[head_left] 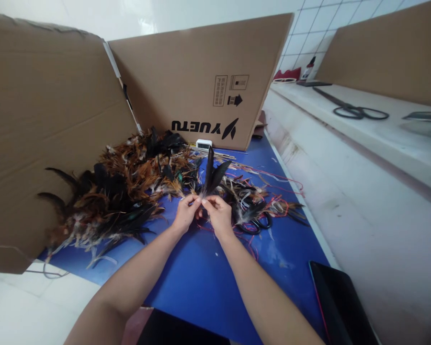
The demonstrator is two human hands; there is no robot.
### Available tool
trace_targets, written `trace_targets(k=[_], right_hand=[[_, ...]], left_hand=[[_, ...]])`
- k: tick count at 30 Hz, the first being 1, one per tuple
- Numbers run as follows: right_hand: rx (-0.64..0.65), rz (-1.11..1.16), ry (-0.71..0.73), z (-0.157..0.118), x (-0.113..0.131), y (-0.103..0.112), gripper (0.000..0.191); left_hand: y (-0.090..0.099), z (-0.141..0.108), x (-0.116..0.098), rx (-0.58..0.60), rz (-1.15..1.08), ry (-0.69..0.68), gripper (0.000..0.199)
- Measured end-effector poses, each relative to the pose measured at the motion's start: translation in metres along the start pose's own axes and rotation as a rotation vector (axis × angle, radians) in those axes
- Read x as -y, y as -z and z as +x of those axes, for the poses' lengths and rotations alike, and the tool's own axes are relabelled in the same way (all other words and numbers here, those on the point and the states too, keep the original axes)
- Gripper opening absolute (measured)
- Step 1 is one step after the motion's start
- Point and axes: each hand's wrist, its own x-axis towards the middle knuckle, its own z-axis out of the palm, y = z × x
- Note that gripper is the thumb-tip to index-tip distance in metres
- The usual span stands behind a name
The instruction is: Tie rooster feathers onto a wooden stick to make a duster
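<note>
Because a low grip presumably leaves the vanes free, left hand (186, 213) and right hand (220, 213) meet at the base of the dark feathers (212, 177), thumbs and forefingers pinched narrow on it (head view). Vanes fan up and away, just beyond the fingertips. Feather pile (134, 167) on blue table (194, 282), leftward, likely for easy reach.

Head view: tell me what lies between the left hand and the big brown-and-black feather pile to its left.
A narrow strip of bare blue tabletop separates the left hand from the feather pile in the head view.
</note>
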Motion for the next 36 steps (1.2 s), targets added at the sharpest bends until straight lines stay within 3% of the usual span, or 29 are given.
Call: trace_targets(k=[8, 16, 36], right_hand=[[0.005, 0.002, -0.016, 0.0004, -0.0031, 0.0024, 0.018], [-0.005, -0.011, 0.008, 0.0014, 0.0004, 0.0021, 0.020], [-0.038, -0.088, 0.089, 0.0018, -0.0025, 0.0055, 0.021]], left_hand=[[0.0005, -0.0004, -0.0035, 0.086, -0.067, 0.046, 0.033], [0.0012, 0.0004, 0.0003, 0.032, 0.006, 0.003, 0.033], [-0.0002, -0.0027, -0.0070, 0.059, 0.102, 0.021, 0.030]])
